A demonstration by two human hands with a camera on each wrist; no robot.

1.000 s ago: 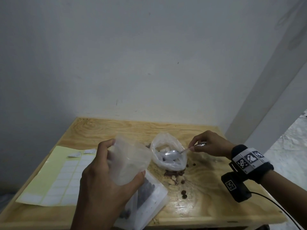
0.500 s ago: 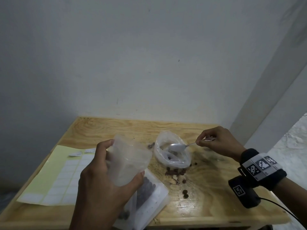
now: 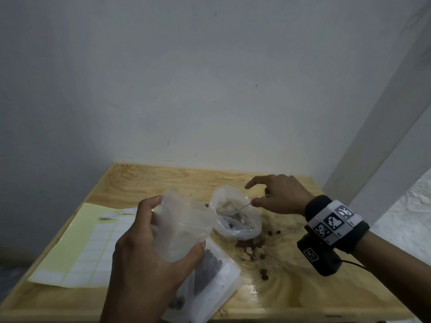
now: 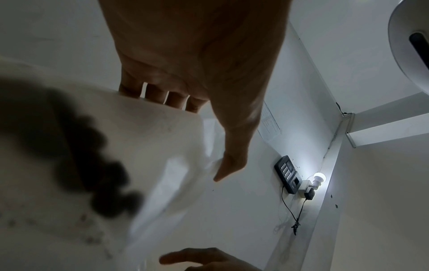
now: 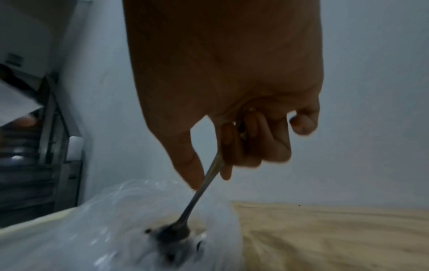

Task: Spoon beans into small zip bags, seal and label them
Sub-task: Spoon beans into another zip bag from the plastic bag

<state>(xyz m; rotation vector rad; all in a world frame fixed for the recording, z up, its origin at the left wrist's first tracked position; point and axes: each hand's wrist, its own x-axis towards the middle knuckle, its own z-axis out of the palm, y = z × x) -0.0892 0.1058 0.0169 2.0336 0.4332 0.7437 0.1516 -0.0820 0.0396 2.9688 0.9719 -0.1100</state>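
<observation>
Pinching spoon (image 3: 242, 207), right hand (image 3: 279, 194); left hand (image 3: 149, 248) grips zip bag (image 3: 186, 224).

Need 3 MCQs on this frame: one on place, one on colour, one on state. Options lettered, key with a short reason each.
1. Where is the bowl of the spoon?
A. Inside the open bean bag on the table
B. Over the label sheet
C. Inside the bag held by the left hand

2. What colour is the backing of the label sheet?
A. Blue
B. Pale yellow
C. Red

3. What is the state of the small zip bag in the left hand?
A. Sealed and labelled
B. Lying flat on the table
C. Held up off the table with its mouth open

Key: 1 A, the head and right wrist views show the spoon tip down in the bag beside the right hand. 2 B, a yellow border surrounds the white labels. 3 C, the left hand grips it above the table, its top spread open.
</observation>
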